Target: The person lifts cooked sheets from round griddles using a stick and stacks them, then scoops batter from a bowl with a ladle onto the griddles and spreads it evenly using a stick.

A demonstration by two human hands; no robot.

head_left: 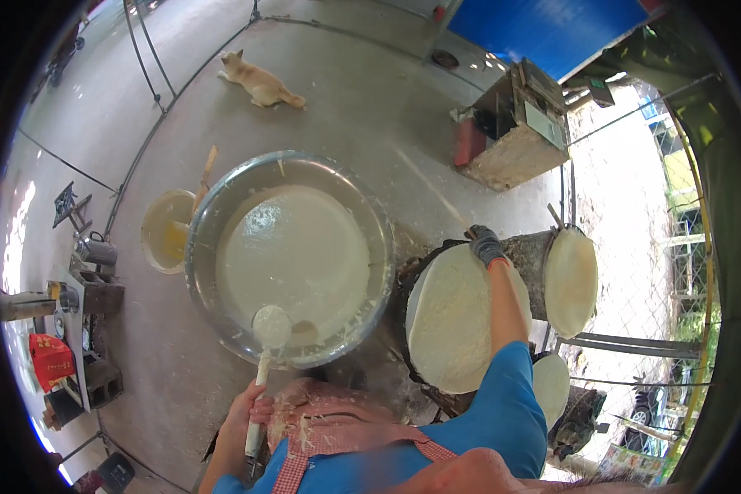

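Metal basin (214,214): sitting at the centre of the frame, holding pale white batter (292,255).
Ladle (270,329): its white bowl is hovering over the basin's lower rim, handle running down toward the lower edge.
Left hand (251,412): fingers are wrapping closed around the ladle handle, lower centre.
Right hand (486,244): gloved, reaching to the far rim of the round cloth-covered steamer (453,321), right of centre; grip cannot be told.
Second steamer (570,281): standing just right.
Dog (259,81): lying at the upper left.
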